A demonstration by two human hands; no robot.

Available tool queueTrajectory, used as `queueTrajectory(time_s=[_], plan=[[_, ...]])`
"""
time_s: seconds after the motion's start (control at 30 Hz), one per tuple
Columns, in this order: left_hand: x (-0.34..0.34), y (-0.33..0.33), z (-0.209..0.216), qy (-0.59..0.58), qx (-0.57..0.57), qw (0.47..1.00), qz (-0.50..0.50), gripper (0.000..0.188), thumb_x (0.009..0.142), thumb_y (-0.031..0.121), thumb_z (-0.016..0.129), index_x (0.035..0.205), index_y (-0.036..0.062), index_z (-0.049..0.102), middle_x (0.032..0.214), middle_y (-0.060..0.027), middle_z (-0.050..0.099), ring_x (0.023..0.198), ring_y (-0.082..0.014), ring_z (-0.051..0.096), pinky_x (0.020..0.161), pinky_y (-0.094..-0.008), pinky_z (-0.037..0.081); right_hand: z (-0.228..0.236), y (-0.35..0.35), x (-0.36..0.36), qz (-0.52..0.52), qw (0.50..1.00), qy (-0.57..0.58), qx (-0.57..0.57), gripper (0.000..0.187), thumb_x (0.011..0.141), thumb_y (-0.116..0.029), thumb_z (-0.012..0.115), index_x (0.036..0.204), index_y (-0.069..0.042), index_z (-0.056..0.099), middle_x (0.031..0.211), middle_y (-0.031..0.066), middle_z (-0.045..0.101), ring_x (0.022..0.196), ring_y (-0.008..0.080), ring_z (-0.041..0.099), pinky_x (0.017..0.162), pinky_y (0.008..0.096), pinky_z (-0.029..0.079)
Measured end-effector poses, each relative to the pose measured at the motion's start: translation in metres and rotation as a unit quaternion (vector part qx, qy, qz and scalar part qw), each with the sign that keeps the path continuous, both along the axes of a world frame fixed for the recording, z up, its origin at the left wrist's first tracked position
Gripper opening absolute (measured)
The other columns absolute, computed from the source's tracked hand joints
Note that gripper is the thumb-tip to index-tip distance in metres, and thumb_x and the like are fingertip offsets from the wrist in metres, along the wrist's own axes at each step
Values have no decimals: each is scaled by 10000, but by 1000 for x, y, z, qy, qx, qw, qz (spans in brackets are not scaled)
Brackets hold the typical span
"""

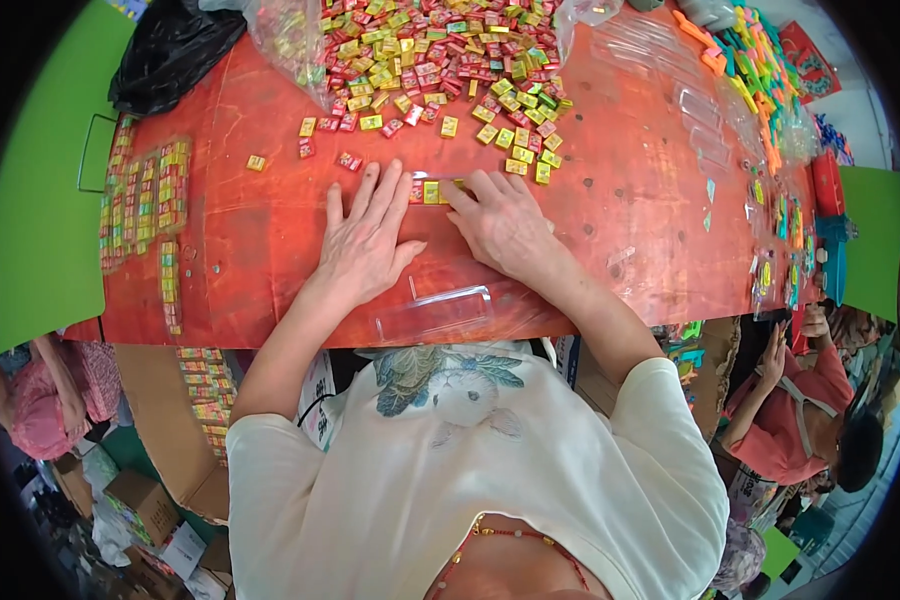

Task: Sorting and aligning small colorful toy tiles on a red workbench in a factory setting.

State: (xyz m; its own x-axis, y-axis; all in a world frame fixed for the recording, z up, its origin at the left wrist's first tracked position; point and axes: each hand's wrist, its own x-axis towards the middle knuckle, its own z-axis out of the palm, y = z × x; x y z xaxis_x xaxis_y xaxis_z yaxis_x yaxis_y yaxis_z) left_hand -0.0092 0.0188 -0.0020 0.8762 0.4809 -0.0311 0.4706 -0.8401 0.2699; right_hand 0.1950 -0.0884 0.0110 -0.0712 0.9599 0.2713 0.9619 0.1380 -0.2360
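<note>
A short row of small red and yellow boxes lies in a narrow clear plastic tray in front of me. My left hand rests flat beside the row's left end, its fingers stretched out and the tips covering that end of the tray. My right hand bends over the right end, fingers curled and pinching a small yellow box whose edge shows under them. Its fingertips are partly hidden. Nearer to me, an unfilled clear plastic tray lies by the table's front edge.
A big pile of red and yellow boxes spreads across the far side of the red table. Filled trays lie at left, near a black plastic bag. Clear trays and colourful plastic pieces lie at right. Other people sit on both sides.
</note>
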Motion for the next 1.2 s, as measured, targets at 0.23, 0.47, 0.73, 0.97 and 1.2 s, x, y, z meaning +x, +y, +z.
queueTrajectory(time_s=[0.23,0.47,0.73,0.97,1.2], plan=[[1,-11,1,-9,30,999,20,827,917,381,654,1571,34,286,1664,-147,203,1543,-339,169,1165,-663,151,-1,-10,-2,-1,1000,-19,5,346,866,-151,690,1190,-41,635,1052,79,584,995,256,588,861,388,451],[25,-8,2,-65,13,997,-29,789,908,328,664,1552,29,322,1647,-157,239,1532,-342,202,1162,-661,173,-4,-7,7,-33,998,54,23,304,896,-126,664,1196,-76,649,1049,92,586,945,274,576,823,396,445],[30,-9,-7,-37,2,999,-6,831,919,371,654,1577,39,269,1654,-158,217,1530,-350,197,1170,-667,157,-4,-8,25,-16,997,40,57,257,881,-140,662,1135,-100,672,954,62,600,885,253,591,771,406,441],[33,-10,-10,-38,18,999,25,841,915,400,654,1586,74,266,1648,-192,214,1519,-393,202,1148,-692,157,-14,39,115,-230,964,-90,101,195,876,-162,653,1064,-111,659,931,88,617,886,277,632,740,447,456],[49,-12,-1,-94,35,995,-22,737,902,336,693,1562,274,370,1629,-201,246,1482,-474,235,1121,-718,182,-25,53,136,-195,965,-159,80,131,889,-182,643,1007,-125,640,914,74,621,890,266,649,726,437,457]])
